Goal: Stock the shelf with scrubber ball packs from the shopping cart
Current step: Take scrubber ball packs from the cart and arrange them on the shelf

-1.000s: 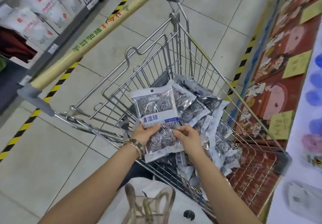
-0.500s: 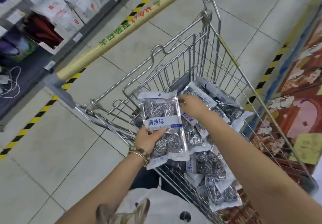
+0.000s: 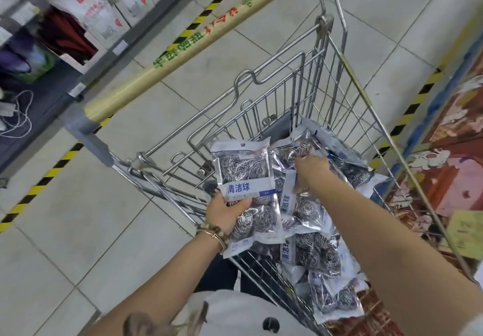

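Over the shopping cart [image 3: 323, 48], at its left edge: one left hand [image 3: 227, 213], thumb clamped across the front and fingers curled behind, gripping the held packs [image 3: 245, 176].
Held packs: I count two, stacked flat together. The front one stands upright with its blue-and-white label toward me, and the second peeks out below its bottom edge. They sit above the pile, just beside the basket's left wall.
Right hand [image 3: 312, 168]: one, reached down onto the pile toward the cart's far end, fingers bent onto a pack. From my feed I cannot tell whether it has closed on that pack or merely touches it.
Loose packs [image 3: 313, 252]: heaped in the basket from its far end to its near corner. I make out at least six, but they overlap and I cannot give an exact count. Each clear bag shows several steel scrubber balls.
Shopping cart: one, a wire basket with a wire flap at the handle end.
Handle [image 3: 198, 43]: one, a tan bar with green characters and grey caps at both ends.
Bracelets [image 3: 213, 234]: two on the left wrist, one beaded, one a thin metal band.
Hazard tape: two yellow-and-black strips on the tiled floor, one left of the cart [image 3: 41, 181], one beyond its right edge [image 3: 415, 100].
Shelf [image 3: 120, 48]: one low unit at the upper left, holding white packages and something dark red.
Red panel [image 3: 457, 179]: one patterned surface just beside the cart's right rim, with one yellow tag [image 3: 467, 234] on it.
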`<state>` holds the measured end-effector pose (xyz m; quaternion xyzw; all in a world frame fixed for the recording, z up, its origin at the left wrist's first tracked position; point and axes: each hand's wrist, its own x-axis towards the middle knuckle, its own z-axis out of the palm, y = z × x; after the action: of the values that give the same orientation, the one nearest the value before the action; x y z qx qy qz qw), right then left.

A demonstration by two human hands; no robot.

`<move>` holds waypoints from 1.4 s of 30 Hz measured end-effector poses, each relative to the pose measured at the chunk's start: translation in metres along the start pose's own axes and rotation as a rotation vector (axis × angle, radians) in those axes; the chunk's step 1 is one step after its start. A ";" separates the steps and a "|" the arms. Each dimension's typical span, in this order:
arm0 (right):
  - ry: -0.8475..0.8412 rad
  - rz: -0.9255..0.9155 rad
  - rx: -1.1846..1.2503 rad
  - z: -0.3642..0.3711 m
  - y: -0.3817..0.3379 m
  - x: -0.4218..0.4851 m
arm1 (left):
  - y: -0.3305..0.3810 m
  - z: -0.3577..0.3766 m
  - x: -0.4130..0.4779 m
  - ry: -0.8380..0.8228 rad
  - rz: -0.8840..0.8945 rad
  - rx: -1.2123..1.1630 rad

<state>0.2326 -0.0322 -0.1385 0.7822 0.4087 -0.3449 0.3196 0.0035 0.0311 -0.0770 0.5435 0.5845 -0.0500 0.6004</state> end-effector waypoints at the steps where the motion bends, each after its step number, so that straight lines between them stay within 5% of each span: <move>1: 0.054 -0.006 0.085 0.007 0.002 -0.004 | 0.001 0.000 0.000 0.000 -0.009 0.002; 14: 0.179 0.297 1.225 0.101 0.008 -0.071 | 0.004 0.003 0.006 -0.083 0.009 0.322; 23: 0.377 0.829 1.902 0.163 -0.021 -0.142 | 0.033 0.025 0.009 -0.290 0.124 0.422; 36: 0.842 1.589 2.055 0.201 -0.097 -0.276 | 0.048 0.080 -0.034 -0.736 0.586 0.810; 42: 1.042 1.851 2.053 0.220 -0.134 -0.330 | 0.031 0.100 -0.085 -0.938 0.618 0.941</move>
<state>-0.0849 -0.2808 -0.0259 0.6703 -0.5762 0.1590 -0.4398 0.0632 -0.0764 -0.0215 0.8052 0.0027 -0.3518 0.4775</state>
